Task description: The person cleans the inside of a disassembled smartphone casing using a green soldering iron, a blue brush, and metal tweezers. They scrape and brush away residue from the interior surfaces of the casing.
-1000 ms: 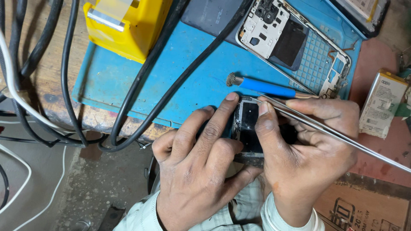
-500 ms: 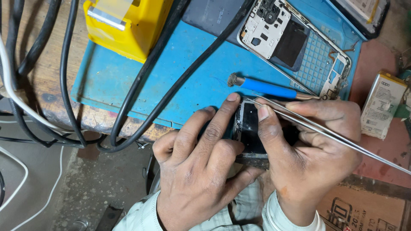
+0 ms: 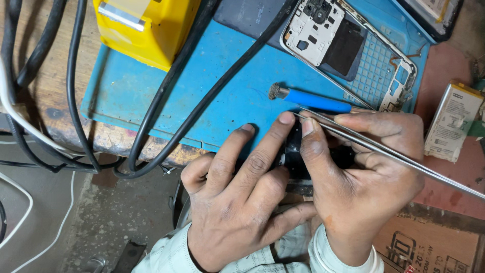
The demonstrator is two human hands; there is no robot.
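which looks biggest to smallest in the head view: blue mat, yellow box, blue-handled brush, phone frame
1. blue mat
2. yellow box and phone frame: similar, box cut off, unranked
3. blue-handled brush

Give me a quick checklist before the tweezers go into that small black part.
1. Left hand steadies the small black part: ok.
2. Right hand grips the tweezers: ok.
3. Tweezer tips at the part: cannot tell, fingers hide them.
4. Black cables away from the hands: ok.
5. Blue-handled tool lies apart on the blue mat: ok.
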